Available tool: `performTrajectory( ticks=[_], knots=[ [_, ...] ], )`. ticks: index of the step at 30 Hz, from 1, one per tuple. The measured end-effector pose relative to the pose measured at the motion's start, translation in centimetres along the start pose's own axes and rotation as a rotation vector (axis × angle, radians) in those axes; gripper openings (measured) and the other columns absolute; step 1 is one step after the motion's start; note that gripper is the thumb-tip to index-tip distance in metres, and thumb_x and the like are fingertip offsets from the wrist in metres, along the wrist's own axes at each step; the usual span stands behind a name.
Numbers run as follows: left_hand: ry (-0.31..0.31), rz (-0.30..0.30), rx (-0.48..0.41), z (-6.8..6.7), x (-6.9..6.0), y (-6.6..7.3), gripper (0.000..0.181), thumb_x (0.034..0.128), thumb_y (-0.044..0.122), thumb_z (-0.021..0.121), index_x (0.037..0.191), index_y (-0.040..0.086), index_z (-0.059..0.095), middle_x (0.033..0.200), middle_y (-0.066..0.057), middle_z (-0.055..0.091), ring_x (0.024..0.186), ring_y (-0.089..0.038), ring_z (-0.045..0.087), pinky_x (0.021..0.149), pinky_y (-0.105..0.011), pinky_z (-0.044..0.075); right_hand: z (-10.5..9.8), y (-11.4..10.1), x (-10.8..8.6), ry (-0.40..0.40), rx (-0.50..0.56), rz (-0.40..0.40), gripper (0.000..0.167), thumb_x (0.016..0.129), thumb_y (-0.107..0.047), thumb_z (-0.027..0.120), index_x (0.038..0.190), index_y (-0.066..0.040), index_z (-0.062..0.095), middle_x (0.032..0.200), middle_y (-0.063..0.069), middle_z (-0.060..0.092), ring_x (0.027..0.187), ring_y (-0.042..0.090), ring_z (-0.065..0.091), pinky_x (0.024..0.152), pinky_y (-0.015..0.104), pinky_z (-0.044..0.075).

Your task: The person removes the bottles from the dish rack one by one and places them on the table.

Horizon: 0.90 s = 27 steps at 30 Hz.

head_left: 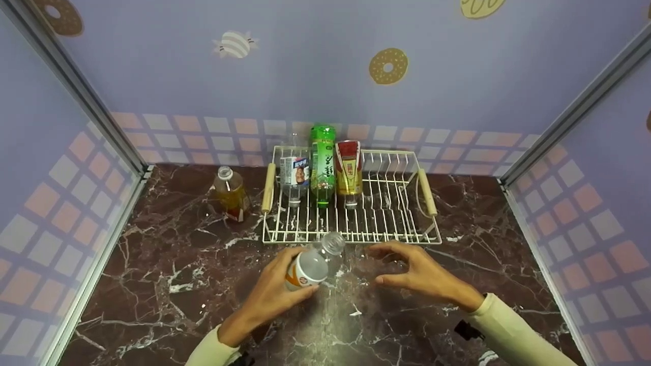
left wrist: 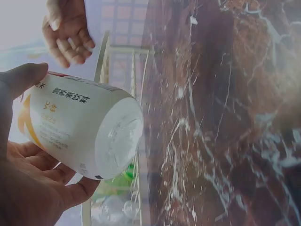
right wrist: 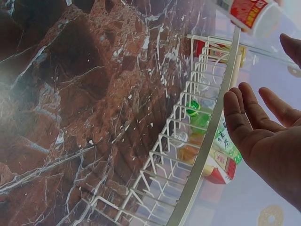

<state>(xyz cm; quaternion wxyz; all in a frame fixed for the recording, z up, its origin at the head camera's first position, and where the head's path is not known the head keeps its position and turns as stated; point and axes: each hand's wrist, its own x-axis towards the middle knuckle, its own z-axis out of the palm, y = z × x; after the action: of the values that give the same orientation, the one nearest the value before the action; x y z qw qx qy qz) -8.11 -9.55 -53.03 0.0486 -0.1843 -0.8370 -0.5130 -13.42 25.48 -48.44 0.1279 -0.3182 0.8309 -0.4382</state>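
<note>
My left hand [head_left: 277, 290] grips a clear plastic bottle [head_left: 311, 267] with a white and orange label, tilted above the tabletop. In the left wrist view the thumb lies on one side of the bottle [left wrist: 84, 122] and the fingers curl around the other; its base faces the camera. To the right, my right hand [head_left: 419, 269] hangs apart from the bottle, fingers loosely bent, holding nothing. Behind both hands stands a white wire rack [head_left: 386, 203]. In its left half lie a clear bottle [head_left: 295, 175], a green bottle [head_left: 323, 165] and a red-and-yellow bottle [head_left: 349, 173].
A bottle of amber colour [head_left: 233, 195] stands upright on the dark marbled tabletop [head_left: 168, 284], left of the rack. Wooden handles [head_left: 427, 192] rise at the rack's two ends. Patterned panels [head_left: 325, 76] enclose the table at the back and both sides.
</note>
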Motion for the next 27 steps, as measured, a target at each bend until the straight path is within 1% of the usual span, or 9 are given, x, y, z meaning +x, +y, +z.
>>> performTrajectory(
  ticks=[3,7,9,11,14,17,20,23,27],
  knots=[
    [0.079,-0.009,-0.02,-1.1,-0.4,0.0,0.073,0.0814,0.013,0.098,0.141,0.0,0.059,0.126,-0.015,0.071,0.109,-0.027,0.07,0.091,-0.046,0.064,-0.3,0.3,-0.2,0.007,0.002,0.001,0.062,0.092,-0.017,0.09,0.147,-0.001,0.065,0.14,0.014,0.072,0.119,0.028,0.071,0.107,0.046,0.061],
    [0.166,-0.023,-0.023,-2.6,-1.0,0.0,0.075,0.0817,0.015,0.099,0.143,-0.002,0.058,0.124,-0.017,0.072,0.107,-0.029,0.072,0.091,-0.049,0.065,-0.5,0.5,-0.2,0.009,0.013,0.017,0.061,0.094,-0.019,0.088,0.147,0.0,0.063,0.141,0.017,0.071,0.121,0.03,0.07,0.109,0.036,0.059],
    [0.205,-0.019,-0.016,-3.4,-1.4,0.0,0.077,0.0829,0.014,0.098,0.144,-0.004,0.056,0.127,-0.021,0.071,0.109,-0.033,0.071,0.093,-0.051,0.064,-0.5,0.5,-0.2,0.011,0.018,0.033,0.061,0.095,-0.02,0.087,0.147,0.0,0.063,0.141,0.018,0.071,0.122,0.032,0.07,0.111,0.04,0.058],
    [0.252,-0.016,-0.011,-4.3,-1.7,-0.2,0.077,0.0831,0.01,0.097,0.145,-0.006,0.054,0.13,-0.023,0.07,0.112,-0.034,0.071,0.097,-0.047,0.064,-0.4,0.6,-0.2,0.013,0.018,0.037,0.06,0.096,-0.02,0.087,0.147,0.0,0.063,0.141,0.02,0.07,0.123,0.033,0.069,0.112,0.045,0.058],
    [0.335,-0.021,-0.015,-5.3,-2.1,-0.5,0.076,0.0822,0.004,0.096,0.145,-0.008,0.055,0.131,-0.022,0.07,0.113,-0.029,0.07,0.1,-0.035,0.061,-0.4,0.6,-0.1,0.012,0.016,0.038,0.06,0.096,-0.02,0.086,0.147,0.001,0.063,0.141,0.017,0.071,0.123,0.032,0.07,0.111,0.046,0.058],
    [0.41,-0.037,-0.041,-6.0,-2.4,-1.2,0.076,0.0813,0.0,0.095,0.145,-0.01,0.055,0.129,-0.021,0.069,0.114,-0.017,0.068,0.1,-0.022,0.058,-0.4,0.5,0.1,0.008,0.02,0.033,0.059,0.096,-0.02,0.086,0.147,0.002,0.063,0.141,0.016,0.071,0.122,0.032,0.07,0.111,0.036,0.058],
    [0.486,-0.049,-0.034,-6.4,-2.7,-2.0,0.077,0.0797,-0.003,0.096,0.145,-0.011,0.055,0.128,-0.023,0.07,0.115,-0.008,0.065,0.102,-0.017,0.054,-0.6,0.5,0.2,0.006,0.021,0.036,0.059,0.097,-0.021,0.086,0.147,0.002,0.063,0.141,0.016,0.07,0.121,0.03,0.07,0.11,0.035,0.057],
    [0.55,-0.074,-0.044,-6.6,-2.8,-2.9,0.078,0.0779,-0.007,0.096,0.145,-0.012,0.055,0.128,-0.024,0.07,0.115,-0.006,0.064,0.101,-0.017,0.053,-0.9,0.5,0.3,0.013,0.02,0.034,0.059,0.097,-0.021,0.086,0.146,0.001,0.064,0.142,0.016,0.07,0.121,0.028,0.07,0.11,0.038,0.058],
    [0.593,-0.129,-0.071,-7.0,-2.7,-4.3,0.079,0.0781,-0.009,0.095,0.145,-0.011,0.054,0.129,-0.025,0.07,0.114,-0.005,0.065,0.097,-0.016,0.055,-1.3,0.6,0.3,0.038,0.024,0.014,0.057,0.096,-0.018,0.087,0.145,0.001,0.065,0.138,0.015,0.072,0.119,0.027,0.071,0.108,0.035,0.059]
  ],
)
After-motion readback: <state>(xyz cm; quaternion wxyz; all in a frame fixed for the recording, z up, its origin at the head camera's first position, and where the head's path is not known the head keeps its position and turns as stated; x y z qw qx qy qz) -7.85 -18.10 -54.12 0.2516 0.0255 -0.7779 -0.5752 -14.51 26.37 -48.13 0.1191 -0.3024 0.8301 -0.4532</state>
